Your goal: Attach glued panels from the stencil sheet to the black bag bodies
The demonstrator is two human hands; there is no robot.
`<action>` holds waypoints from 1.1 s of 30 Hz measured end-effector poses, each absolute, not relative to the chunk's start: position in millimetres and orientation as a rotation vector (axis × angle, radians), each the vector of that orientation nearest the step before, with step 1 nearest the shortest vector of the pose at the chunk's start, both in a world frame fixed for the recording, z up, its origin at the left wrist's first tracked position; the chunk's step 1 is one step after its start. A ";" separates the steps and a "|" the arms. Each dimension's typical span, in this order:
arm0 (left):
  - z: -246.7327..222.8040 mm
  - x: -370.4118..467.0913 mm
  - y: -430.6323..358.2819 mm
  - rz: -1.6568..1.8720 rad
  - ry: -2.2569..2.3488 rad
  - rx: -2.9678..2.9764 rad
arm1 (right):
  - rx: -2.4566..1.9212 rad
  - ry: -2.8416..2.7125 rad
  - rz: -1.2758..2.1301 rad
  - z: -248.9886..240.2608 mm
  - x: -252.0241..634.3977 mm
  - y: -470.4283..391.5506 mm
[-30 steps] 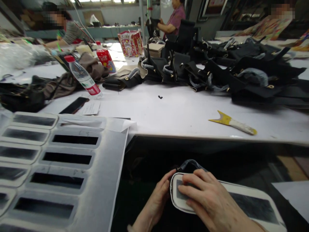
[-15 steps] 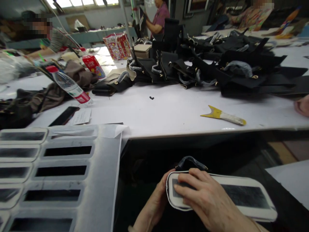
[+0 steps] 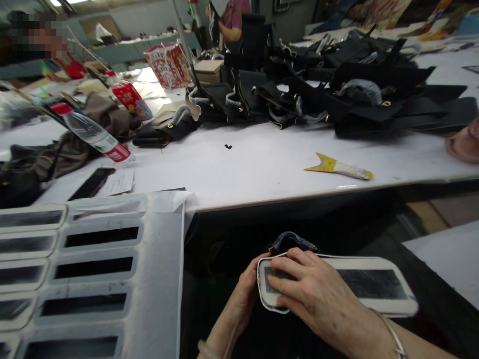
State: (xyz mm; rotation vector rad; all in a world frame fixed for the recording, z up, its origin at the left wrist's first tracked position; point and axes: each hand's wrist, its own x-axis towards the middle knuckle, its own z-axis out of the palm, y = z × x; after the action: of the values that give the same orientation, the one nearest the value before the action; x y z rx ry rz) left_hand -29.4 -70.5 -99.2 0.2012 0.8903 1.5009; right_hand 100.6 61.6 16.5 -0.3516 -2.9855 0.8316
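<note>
Head view: the panel, lower right, sits slightly higher in frame; the right hand stays spread on it, the left hand still cups its near-left end.

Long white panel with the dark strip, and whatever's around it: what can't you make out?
All in the head view:
Bare left hand: most fingertips hidden behind the panel.
The panel's underside: turned away from the camera.
Clear plastic bottle with red cap: label lettering too small and blurred.
Pinkish shape: cut off by the right edge, unidentifiable.
</note>
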 end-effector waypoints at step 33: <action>-11.6 -62.6 -40.0 0.948 1.917 1.377 | -0.555 -2.754 0.802 4.4 108.5 35.9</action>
State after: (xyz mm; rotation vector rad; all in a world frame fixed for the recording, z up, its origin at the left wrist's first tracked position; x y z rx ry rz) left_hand -62.6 -40.0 -11.6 1.3769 1.9172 0.9484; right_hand 108.5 35.9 4.4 -0.5553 -2.7538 0.8025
